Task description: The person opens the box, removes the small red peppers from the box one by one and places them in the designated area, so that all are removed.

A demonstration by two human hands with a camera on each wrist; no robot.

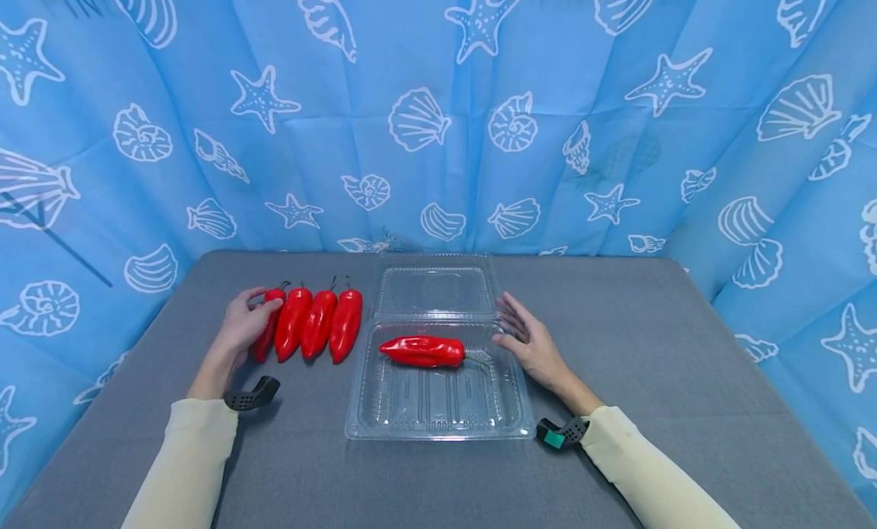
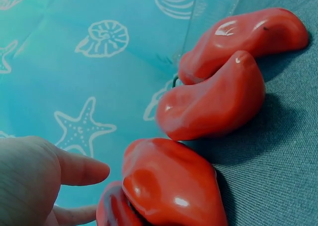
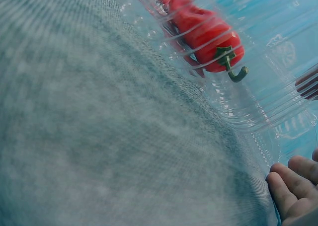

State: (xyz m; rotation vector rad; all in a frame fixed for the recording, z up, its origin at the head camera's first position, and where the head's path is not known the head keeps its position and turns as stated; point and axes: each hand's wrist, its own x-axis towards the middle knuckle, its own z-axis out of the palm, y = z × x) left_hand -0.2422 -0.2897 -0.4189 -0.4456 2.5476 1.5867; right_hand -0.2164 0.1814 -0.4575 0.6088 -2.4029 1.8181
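Note:
Four red peppers lie in a row on the left of the table. My left hand [image 1: 241,323] holds the leftmost red pepper [image 1: 263,340] near its stem end, thumb over it and fingers on its far side. In the left wrist view, that red pepper [image 2: 115,208] is partly hidden behind its neighbour [image 2: 174,186]. Another red pepper [image 1: 422,352] lies crosswise in the clear plastic container [image 1: 438,436], its green stem to the right. My right hand [image 1: 537,350] rests at the container's right side, fingers straight, thumb over the rim. In the right wrist view its fingers [image 3: 293,184] lie outside the plastic.
The container's clear lid [image 1: 438,289] is folded back toward the rear of the table. Grey cloth covers the table [image 1: 438,483]. Behind it hangs a blue curtain [image 1: 438,186] with white shells and starfish. Each wrist wears a dark band [image 1: 252,394].

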